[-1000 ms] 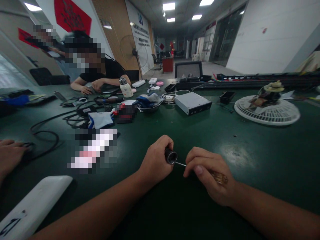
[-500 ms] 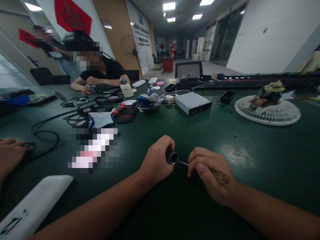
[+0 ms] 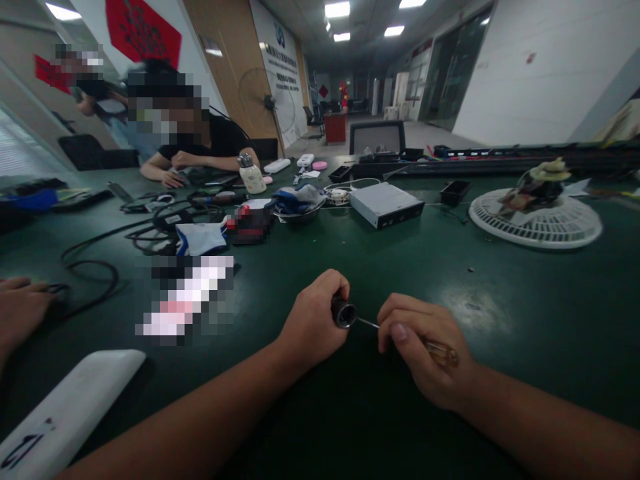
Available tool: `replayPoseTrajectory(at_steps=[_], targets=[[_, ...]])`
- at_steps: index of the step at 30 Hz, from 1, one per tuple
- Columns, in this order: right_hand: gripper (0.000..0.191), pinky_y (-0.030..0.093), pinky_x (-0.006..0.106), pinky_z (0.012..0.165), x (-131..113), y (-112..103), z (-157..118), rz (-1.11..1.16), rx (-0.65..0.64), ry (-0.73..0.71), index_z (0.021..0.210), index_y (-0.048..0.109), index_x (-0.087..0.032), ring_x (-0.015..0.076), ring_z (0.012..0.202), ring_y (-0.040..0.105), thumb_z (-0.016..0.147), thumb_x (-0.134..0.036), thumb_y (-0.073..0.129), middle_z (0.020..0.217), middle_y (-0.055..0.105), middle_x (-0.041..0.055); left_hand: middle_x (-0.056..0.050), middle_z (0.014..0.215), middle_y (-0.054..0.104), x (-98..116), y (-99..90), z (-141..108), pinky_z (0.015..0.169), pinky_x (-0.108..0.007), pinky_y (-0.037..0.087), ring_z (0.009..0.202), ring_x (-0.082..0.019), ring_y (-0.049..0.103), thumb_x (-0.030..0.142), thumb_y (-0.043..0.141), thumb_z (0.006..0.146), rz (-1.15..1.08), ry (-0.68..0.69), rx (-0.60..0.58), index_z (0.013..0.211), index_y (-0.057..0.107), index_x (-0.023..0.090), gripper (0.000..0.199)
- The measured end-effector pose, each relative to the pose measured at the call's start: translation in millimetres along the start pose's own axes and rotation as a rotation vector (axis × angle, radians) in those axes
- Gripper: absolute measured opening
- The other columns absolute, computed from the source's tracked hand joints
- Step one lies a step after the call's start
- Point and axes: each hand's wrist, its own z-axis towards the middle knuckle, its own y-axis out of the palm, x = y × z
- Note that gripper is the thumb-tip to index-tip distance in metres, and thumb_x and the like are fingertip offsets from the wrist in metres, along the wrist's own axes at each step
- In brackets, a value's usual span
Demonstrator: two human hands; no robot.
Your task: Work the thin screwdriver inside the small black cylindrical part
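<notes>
My left hand (image 3: 317,317) is closed around a short, dark, hollow cylinder (image 3: 345,313) with a pale rim, its open end turned toward me. In my right hand (image 3: 425,347) is a screwdriver (image 3: 440,353); its amber handle lies in the palm and the thin metal shaft (image 3: 367,323) points left. The shaft's tip reaches the cylinder's rim; whether it touches I cannot tell. Both hands are just above the dark green table (image 3: 390,267). My fingers hide most of the cylinder's body.
A grey disc drive (image 3: 385,203) lies beyond my hands. A white fan grille (image 3: 535,223) with a motor sits right. Left are black cables (image 3: 95,263), a blue-white cloth (image 3: 203,238), a white oblong object (image 3: 75,407) and another person's hand (image 3: 23,310). A person (image 3: 200,147) sits across.
My hands and what they hold have stayed almost in place; the screwdriver has shifted very slightly to the right. A standing person in the background has moved an arm.
</notes>
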Motion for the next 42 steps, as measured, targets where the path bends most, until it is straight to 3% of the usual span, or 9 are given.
replayPoseTrajectory(at_steps=[3, 8, 12, 16, 22, 28, 34, 38, 42], targets=[[0.03, 0.043, 0.031, 0.061, 0.8, 0.6, 0.3, 0.002, 0.03, 0.006, 0.078, 0.066, -0.018, 0.016, 0.069, 0.058, 0.101, -0.024, 0.046, 0.075, 0.06, 0.004, 0.002, 0.082, 0.052, 0.0, -0.2, 0.1, 0.06, -0.027, 0.037, 0.071, -0.014, 0.049, -0.002, 0.057, 0.068, -0.002, -0.009, -0.015, 0.083, 0.044, 0.021, 0.029], [0.03, 0.045, 0.03, 0.063, -2.3, 0.9, 2.1, 0.044, -0.085, -0.02, 0.081, 0.066, -0.018, 0.0157, 0.07, 0.059, 0.101, -0.025, 0.046, 0.079, 0.062, 0.0046, 0.002, 0.081, 0.051, 0.1, 0.4, 0.0, 0.061, -0.028, 0.036, 0.07, -0.014, 0.048, -0.003, 0.055, 0.066, 0.009, 0.001, 0.002, 0.082, 0.044, 0.021, 0.03], [0.032, 0.042, 0.03, 0.061, -0.8, 0.9, -0.7, 0.02, -0.016, -0.006, 0.075, 0.063, -0.018, 0.0147, 0.067, 0.057, 0.101, -0.021, 0.045, 0.072, 0.058, 0.0026, 0.002, 0.082, 0.052, 0.4, -0.5, 0.1, 0.06, -0.027, 0.036, 0.07, -0.014, 0.049, -0.001, 0.056, 0.067, 0.005, -0.013, -0.015, 0.082, 0.045, 0.021, 0.029], [0.028, 0.043, 0.031, 0.063, 1.1, 1.1, -1.4, 0.008, 0.029, 0.005, 0.078, 0.065, -0.018, 0.0158, 0.071, 0.058, 0.1, -0.023, 0.047, 0.077, 0.059, 0.0039, 0.001, 0.082, 0.053, 0.2, -1.0, 0.3, 0.061, -0.028, 0.037, 0.071, -0.014, 0.051, -0.001, 0.057, 0.067, 0.01, -0.015, -0.005, 0.083, 0.046, 0.021, 0.029], [0.03, 0.043, 0.029, 0.063, -1.0, 1.3, 0.4, 0.068, -0.105, 0.002, 0.079, 0.065, -0.017, 0.0145, 0.07, 0.058, 0.101, -0.026, 0.045, 0.077, 0.06, 0.004, 0.002, 0.08, 0.052, 1.3, -0.1, 0.0, 0.06, -0.027, 0.036, 0.07, -0.014, 0.049, -0.002, 0.056, 0.067, 0.006, -0.034, 0.003, 0.081, 0.045, 0.021, 0.029], [0.031, 0.04, 0.029, 0.062, 0.2, 1.1, -1.5, 0.006, 0.034, 0.021, 0.076, 0.062, -0.017, 0.0142, 0.069, 0.055, 0.101, -0.023, 0.044, 0.075, 0.056, 0.003, 0.002, 0.083, 0.053, 2.7, -1.6, 0.1, 0.061, -0.028, 0.036, 0.071, -0.015, 0.05, -0.002, 0.055, 0.067, -0.018, -0.05, -0.012, 0.083, 0.046, 0.021, 0.029], [0.029, 0.042, 0.029, 0.064, -1.0, 1.7, 1.7, 0.063, -0.092, -0.009, 0.08, 0.064, -0.016, 0.0147, 0.072, 0.057, 0.101, -0.024, 0.046, 0.08, 0.06, 0.0047, 0.002, 0.081, 0.052, 1.5, -0.4, -0.1, 0.061, -0.028, 0.035, 0.07, -0.014, 0.049, -0.004, 0.055, 0.064, 0.008, -0.043, 0.005, 0.082, 0.046, 0.021, 0.031], [0.032, 0.04, 0.028, 0.06, 0.4, 1.3, 0.3, 0.031, -0.017, -0.014, 0.075, 0.061, -0.016, 0.0136, 0.067, 0.054, 0.101, -0.023, 0.044, 0.072, 0.056, 0.0026, 0.002, 0.081, 0.052, 0.6, 0.1, 0.1, 0.06, -0.027, 0.035, 0.07, -0.014, 0.049, -0.003, 0.056, 0.066, -0.001, -0.048, -0.003, 0.082, 0.046, 0.021, 0.03], [0.028, 0.041, 0.027, 0.063, 1.2, 1.5, 0.3, 0.032, 0.0, -0.007, 0.08, 0.065, -0.015, 0.0135, 0.071, 0.056, 0.101, -0.023, 0.048, 0.078, 0.059, 0.0041, 0.003, 0.081, 0.052, -0.2, 0.0, -0.3, 0.06, -0.027, 0.035, 0.07, -0.013, 0.049, -0.002, 0.056, 0.067, 0.007, -0.038, 0.005, 0.082, 0.045, 0.021, 0.029]])
